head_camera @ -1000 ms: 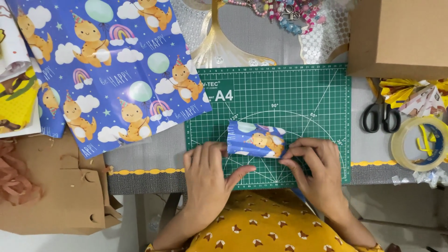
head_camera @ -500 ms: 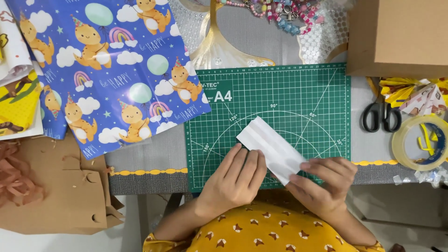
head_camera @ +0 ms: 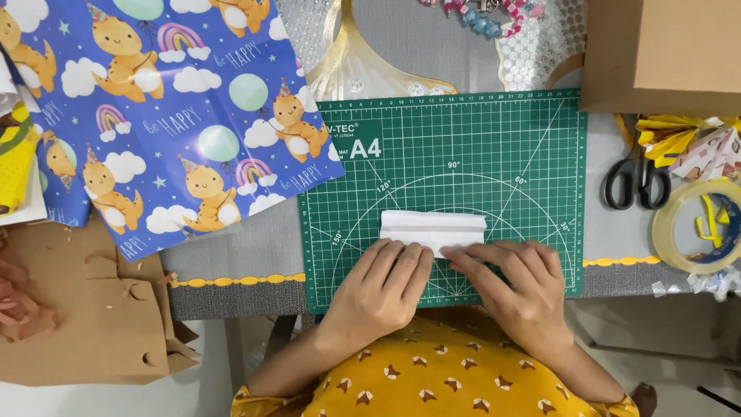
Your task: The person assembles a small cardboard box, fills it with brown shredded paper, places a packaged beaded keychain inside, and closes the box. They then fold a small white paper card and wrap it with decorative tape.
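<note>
A small folded piece of paper [head_camera: 432, 226], white side up, lies flat on the green cutting mat [head_camera: 463, 147]. My left hand [head_camera: 382, 289] rests palm down on the mat with its fingertips pressing the paper's lower left edge. My right hand [head_camera: 513, 289] lies beside it, fingers flat on the paper's lower right edge. Both hands touch the paper; neither lifts it.
A large blue patterned wrapping sheet [head_camera: 154, 116] lies at the left. Black scissors [head_camera: 637, 181] and a tape roll [head_camera: 698, 224] sit at the right, under a brown cardboard box [head_camera: 664, 54]. Brown cardboard pieces [head_camera: 85, 316] lie at the lower left.
The paper was turned from its printed side to its white side, then rotated from tilted to level on the mat. Both hands now press its lower edge.
</note>
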